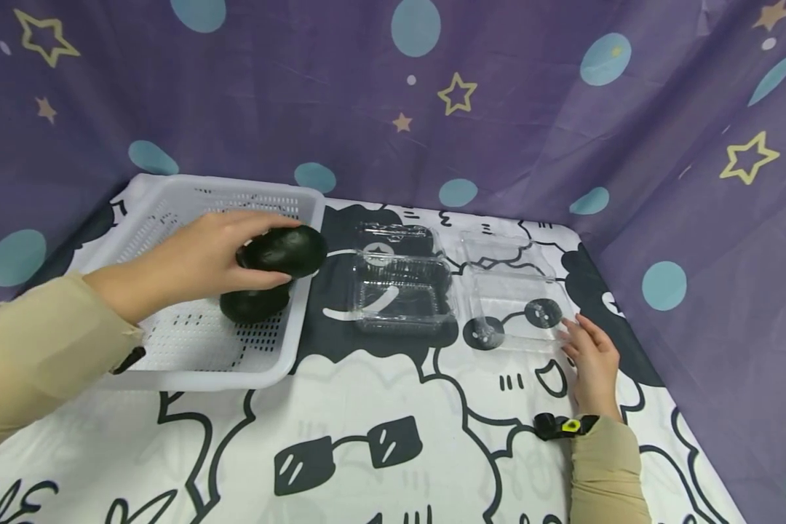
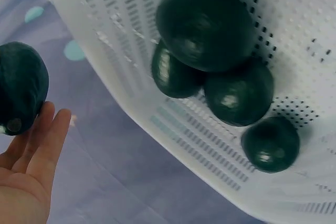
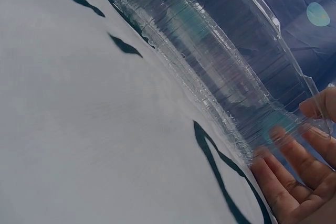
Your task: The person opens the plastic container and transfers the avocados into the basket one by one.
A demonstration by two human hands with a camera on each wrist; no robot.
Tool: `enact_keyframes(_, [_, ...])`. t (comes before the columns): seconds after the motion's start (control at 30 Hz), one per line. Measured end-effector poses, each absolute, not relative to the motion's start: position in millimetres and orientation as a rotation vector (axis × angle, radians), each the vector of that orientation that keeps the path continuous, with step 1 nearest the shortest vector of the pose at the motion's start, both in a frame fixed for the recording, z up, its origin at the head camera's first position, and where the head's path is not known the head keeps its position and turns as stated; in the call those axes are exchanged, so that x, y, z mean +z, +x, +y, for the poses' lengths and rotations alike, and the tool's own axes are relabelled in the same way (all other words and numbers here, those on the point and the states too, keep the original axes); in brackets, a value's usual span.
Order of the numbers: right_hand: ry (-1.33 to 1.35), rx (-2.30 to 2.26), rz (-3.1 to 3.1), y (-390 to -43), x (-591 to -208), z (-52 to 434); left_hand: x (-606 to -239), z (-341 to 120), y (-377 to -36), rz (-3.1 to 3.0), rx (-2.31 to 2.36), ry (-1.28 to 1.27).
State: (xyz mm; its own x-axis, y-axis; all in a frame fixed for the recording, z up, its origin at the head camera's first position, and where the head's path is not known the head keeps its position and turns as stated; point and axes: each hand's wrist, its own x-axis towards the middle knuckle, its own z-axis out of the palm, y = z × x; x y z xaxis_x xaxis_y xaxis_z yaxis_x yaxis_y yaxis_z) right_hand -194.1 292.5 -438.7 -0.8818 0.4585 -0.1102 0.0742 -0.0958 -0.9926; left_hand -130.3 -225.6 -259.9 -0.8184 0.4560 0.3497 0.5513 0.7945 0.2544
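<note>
My left hand (image 1: pixel 216 251) grips a dark green avocado (image 1: pixel 284 251), thumb on the near side and fingers over the far side. The avocado is raised above the right part of a white perforated basket (image 1: pixel 236 380). Below it, another avocado (image 1: pixel 255 304) shows; in the left wrist view several avocados (image 2: pixel 239 93) lie in the basket. At the right, my right hand (image 1: pixel 592 360) holds the near right corner of a clear plastic clamshell box (image 1: pixel 517 291). In the right wrist view its fingertips (image 3: pixel 278 132) are at the box's wall and rim.
A second clear clamshell box (image 1: pixel 402 291), lid raised, stands between the basket and the held box. Both boxes rest on a white cloth (image 1: pixel 478 473) with black cartoon drawings. A purple curtain (image 1: pixel 340 87) with stars and blue ovals closes off the back and right side.
</note>
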Motion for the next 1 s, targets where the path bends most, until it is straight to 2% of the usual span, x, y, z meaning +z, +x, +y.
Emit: enact_keyframes(1.0, [-0.573,2.059,-1.907,-197.4,-441.0,294.2,-294.7,-265.3,-167.3,-3.072,-0.374,-0.443])
